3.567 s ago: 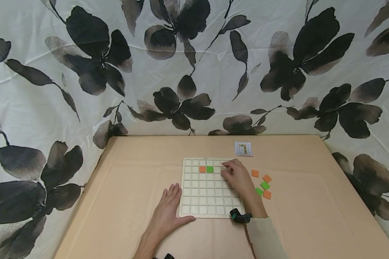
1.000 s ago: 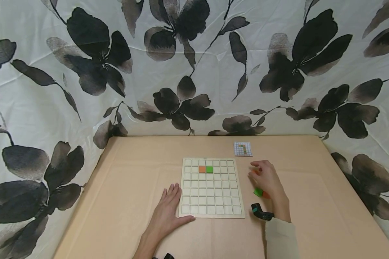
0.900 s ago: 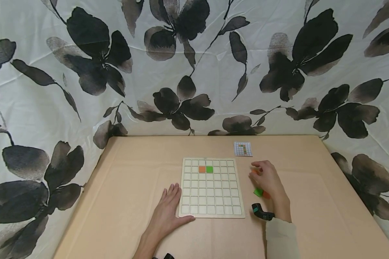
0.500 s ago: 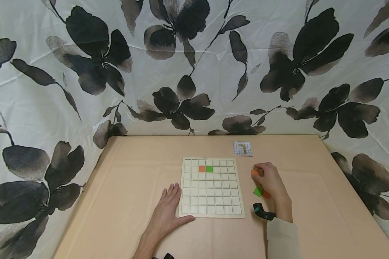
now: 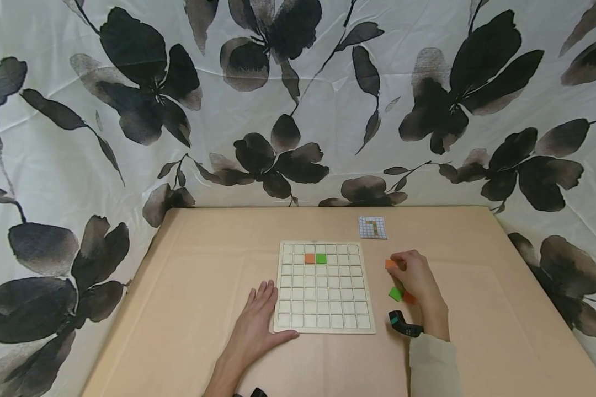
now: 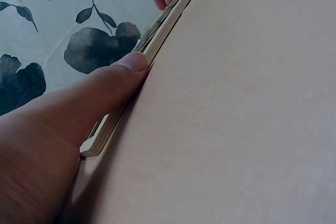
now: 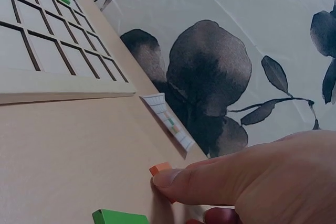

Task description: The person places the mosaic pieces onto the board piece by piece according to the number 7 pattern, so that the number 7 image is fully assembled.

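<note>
A pale grid board (image 5: 323, 325) lies on the table with one orange tile (image 5: 310, 258) and one green tile (image 5: 320, 258) side by side near its top. My left hand (image 5: 255, 325) rests at its lower left corner, fingers straight along the left side; in the left wrist view the thumb (image 6: 113, 82) presses the front edge. Right of the board, my right hand (image 5: 417, 278) pinches a loose orange tile (image 5: 390, 264) at its fingertips. In the right wrist view the thumb covers part of that orange tile (image 7: 160, 168); the forefinger is mostly hidden behind.
Below the right hand lie a loose green tile (image 5: 395, 294) and an orange tile (image 5: 408, 298), partly covered. A small card (image 5: 372, 227) with a coloured grid pattern lies beyond the board. Floral cloth (image 5: 278, 110) hangs behind the table (image 5: 203, 248).
My right hand has left the board's upper right and moved right to the loose tiles, then shifted slightly further right as its fingers closed on the orange tile. My left hand stays put.
</note>
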### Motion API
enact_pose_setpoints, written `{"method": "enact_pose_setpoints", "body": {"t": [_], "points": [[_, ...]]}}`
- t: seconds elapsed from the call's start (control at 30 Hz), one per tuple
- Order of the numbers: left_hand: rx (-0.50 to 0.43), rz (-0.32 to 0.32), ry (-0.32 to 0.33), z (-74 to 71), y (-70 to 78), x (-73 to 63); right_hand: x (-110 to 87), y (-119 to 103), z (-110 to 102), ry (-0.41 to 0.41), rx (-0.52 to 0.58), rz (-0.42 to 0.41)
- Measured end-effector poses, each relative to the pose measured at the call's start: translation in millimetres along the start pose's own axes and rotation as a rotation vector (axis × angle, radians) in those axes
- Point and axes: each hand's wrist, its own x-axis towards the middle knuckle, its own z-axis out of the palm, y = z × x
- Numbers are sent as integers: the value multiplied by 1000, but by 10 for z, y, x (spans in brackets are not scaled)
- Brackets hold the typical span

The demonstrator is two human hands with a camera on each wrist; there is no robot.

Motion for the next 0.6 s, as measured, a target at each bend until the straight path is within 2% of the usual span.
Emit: {"method": "enact_pose_setpoints", "body": {"t": [0.6], "points": [[20,9,10,11,-12,1,34,9,22,2,8,17]]}}
